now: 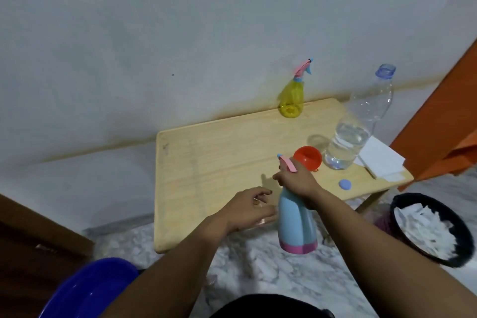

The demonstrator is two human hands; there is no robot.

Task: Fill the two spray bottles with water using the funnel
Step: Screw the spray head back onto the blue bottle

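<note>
Right hand: the right hand (296, 182) is gripping the neck of the blue spray bottle (296, 222), fingers curled round it just under the pink trigger, which is pointing toward 11 o'clock.
Blue spray bottle: it is standing upright at the table's near edge, around 6 o'clock on the tabletop, its pink base band overlapping the edge in this view; whether it is resting on the wood or being held just above it, I cannot tell.
Left hand: the left hand (251, 208) is hovering just beside the bottle at its 9 o'clock, fingers loosely curled and holding nothing; whether it is touching the bottle, I cannot tell.
Funnel: the orange funnel (308, 159) is lying on its side on the table (206, 162), just behind the right hand at 12 o'clock from it, mouth facing the camera.
Water bottle: the clear water bottle (361, 124) is standing uncapped at 2 o'clock from the funnel, about a third full.
Cap: the blue cap (345, 184) is lying at 3 o'clock from the right hand.
Yellow spray bottle: the yellow spray bottle (293, 95) is standing at the table's far edge, 12 o'clock, against the wall, its sprayer head on.
Paper: white paper sheets (382, 160) are lying at the table's 3 o'clock corner.
Floor: a black bin (428, 230) of white scraps is sitting at 4 o'clock, a blue basin (90, 289) at 7 o'clock.
</note>
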